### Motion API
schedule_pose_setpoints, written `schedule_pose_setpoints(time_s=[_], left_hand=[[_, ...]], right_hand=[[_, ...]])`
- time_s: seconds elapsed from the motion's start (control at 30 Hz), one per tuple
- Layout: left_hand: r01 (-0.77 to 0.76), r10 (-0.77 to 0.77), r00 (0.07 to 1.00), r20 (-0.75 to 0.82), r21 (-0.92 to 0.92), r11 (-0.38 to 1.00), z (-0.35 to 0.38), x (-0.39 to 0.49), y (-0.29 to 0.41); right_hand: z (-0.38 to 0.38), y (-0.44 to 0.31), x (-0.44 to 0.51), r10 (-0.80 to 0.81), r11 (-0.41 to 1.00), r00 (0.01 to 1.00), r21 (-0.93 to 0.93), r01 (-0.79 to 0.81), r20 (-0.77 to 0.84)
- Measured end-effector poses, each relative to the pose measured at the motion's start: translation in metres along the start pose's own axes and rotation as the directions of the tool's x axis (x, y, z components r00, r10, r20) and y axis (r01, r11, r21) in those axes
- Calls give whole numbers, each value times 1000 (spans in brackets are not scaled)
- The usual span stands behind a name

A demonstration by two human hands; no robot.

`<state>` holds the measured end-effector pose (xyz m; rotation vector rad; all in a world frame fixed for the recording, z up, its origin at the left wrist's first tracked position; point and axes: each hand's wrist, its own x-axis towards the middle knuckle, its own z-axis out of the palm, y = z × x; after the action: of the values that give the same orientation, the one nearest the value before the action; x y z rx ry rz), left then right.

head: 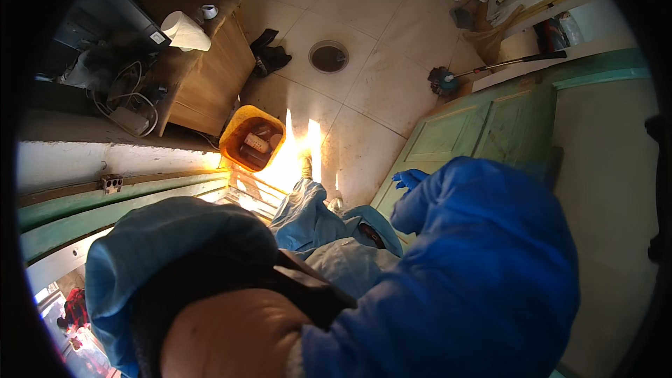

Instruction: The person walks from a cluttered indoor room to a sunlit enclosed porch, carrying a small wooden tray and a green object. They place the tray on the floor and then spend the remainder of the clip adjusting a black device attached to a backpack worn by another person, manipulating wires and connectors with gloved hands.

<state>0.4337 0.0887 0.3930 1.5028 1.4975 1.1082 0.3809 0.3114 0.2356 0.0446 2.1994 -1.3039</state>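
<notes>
My right hand [410, 179], in a blue glove, hangs beyond the blue sleeve [488, 252], in front of the green panelled door [457, 131]. Its fingers look slightly apart and no object shows in it. Whether it touches the door, I cannot tell. My left hand is out of view; a grey-blue sleeve [173, 231] fills the lower left. Below me are my light-blue trousers [304, 215] and a shoe in glaring sunlight. Ahead on the tiled floor stands a yellow bin [229, 139] with rubbish inside.
A wooden cabinet [215, 79] at left carries a paper roll [185, 30]; a white cable and power strip [128, 119] lie beside it. Dark boots [270, 58] and a round floor drain [328, 56] lie ahead. A long-handled brush [443, 81] leans at right. A person [76, 307] shows lower left.
</notes>
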Motion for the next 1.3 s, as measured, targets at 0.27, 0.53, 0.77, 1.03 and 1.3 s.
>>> schedule_pose_setpoints(time_s=[0.27,0.53,0.77,1.03,1.3], left_hand=[[54,-56,984,-168,-14,998,-69,-57,-25],[313,-249,819,-517,40,949,-179,-179,-14],[568,-317,420,-850,-26,823,-219,-265,18],[750,-255,-170,-952,-293,593,-232,-327,45],[610,-51,-751,-658,-722,328,-224,-334,7]], right_hand=[[-13,-83,98,308,951,929,-73,-299,207],[4,-140,202,309,949,910,-31,-313,278],[11,-205,272,200,971,918,-198,-137,343],[16,-256,382,107,974,880,-226,1,463],[33,-312,517,68,991,749,-128,23,659]])
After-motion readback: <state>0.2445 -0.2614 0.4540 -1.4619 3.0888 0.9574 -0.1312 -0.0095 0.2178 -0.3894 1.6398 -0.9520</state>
